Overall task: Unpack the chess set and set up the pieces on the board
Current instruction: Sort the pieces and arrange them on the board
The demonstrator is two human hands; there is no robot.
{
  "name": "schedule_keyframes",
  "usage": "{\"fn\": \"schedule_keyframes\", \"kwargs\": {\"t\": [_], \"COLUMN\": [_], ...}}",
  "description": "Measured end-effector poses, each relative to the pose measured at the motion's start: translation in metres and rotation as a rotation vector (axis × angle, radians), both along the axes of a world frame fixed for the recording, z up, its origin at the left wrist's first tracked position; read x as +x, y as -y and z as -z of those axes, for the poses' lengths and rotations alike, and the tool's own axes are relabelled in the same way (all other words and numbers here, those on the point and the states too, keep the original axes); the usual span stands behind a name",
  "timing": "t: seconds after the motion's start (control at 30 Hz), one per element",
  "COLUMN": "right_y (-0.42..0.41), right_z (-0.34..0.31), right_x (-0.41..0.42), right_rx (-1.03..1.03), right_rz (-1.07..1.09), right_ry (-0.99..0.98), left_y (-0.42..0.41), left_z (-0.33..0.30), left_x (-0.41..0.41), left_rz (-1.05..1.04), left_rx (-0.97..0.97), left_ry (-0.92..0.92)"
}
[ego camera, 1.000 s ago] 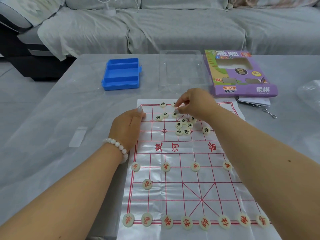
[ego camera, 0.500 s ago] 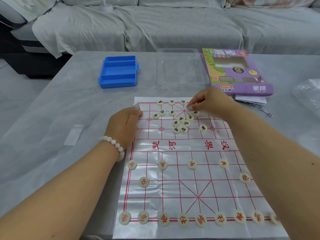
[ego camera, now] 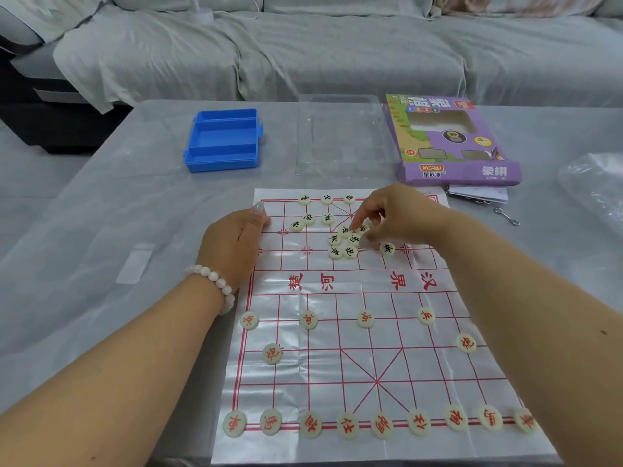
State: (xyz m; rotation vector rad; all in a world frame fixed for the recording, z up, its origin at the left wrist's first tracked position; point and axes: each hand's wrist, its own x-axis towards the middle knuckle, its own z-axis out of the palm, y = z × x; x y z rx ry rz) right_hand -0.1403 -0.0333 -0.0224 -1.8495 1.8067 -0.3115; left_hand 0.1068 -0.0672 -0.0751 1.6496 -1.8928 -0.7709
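Right hand [ego camera: 394, 217] was down in the heap of black pieces [ego camera: 345, 242] on the board's [ego camera: 337, 365] far half, fingers curled; whether it pinched one, cannot tell. Left hand [ego camera: 236, 244] rested flat on the board's left edge. Pieces looked small, light, hard, likely slippery; best pinched by the rim. The thin sheet board would shift easily.

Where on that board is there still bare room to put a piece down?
The band with the big red characters is bare, as are the squares between the red pawn row and the near row of red pieces. The far right corner, behind the right hand, looks free. The heap of black-marked pieces under that hand is crowded.
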Motion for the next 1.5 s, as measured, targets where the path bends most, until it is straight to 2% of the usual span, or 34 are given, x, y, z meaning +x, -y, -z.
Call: {"fn": "schedule_keyframes", "kwargs": {"t": [0.53, 0.6, 0.7, 0.77, 1.1, 1.33, 1.5], "right_y": [-0.005, -0.005, -0.003, -0.001, 0.013, 0.01, 0.013], "right_z": [0.004, 0.003, 0.004, 0.01, 0.034, 0.029, 0.025], "right_x": [0.002, -0.013, -0.048, -0.063, -0.065, -0.06, -0.04], "right_rx": [-0.064, -0.116, -0.185, -0.183, -0.174, -0.21, -0.234], "right_rz": [-0.079, 0.024, 0.335, 0.47, 0.683, 0.647, 0.343], "right_ry": [-0.098, -0.084, -0.043, -0.038, -0.101, -0.148, -0.317], "left_y": [0.001, 0.002, 0.002, 0.001, 0.001, 0.002, 0.002], "left_z": [0.003, 0.003, 0.002, 0.002, 0.002, 0.003, 0.005], "left_x": [0.001, 0.001, 0.001, 0.0, 0.0, 0.0, 0.0], "left_rz": [-0.001, 0.006, 0.003, -0.004, -0.002, 0.002, 0.0], "left_rx": [-0.001, -0.012, -0.024, -0.018, -0.03, -0.053, -0.049], "left_ry": [0.014, 0.033, 0.019, 0.01, 0.016, 0.04, 0.028]}}
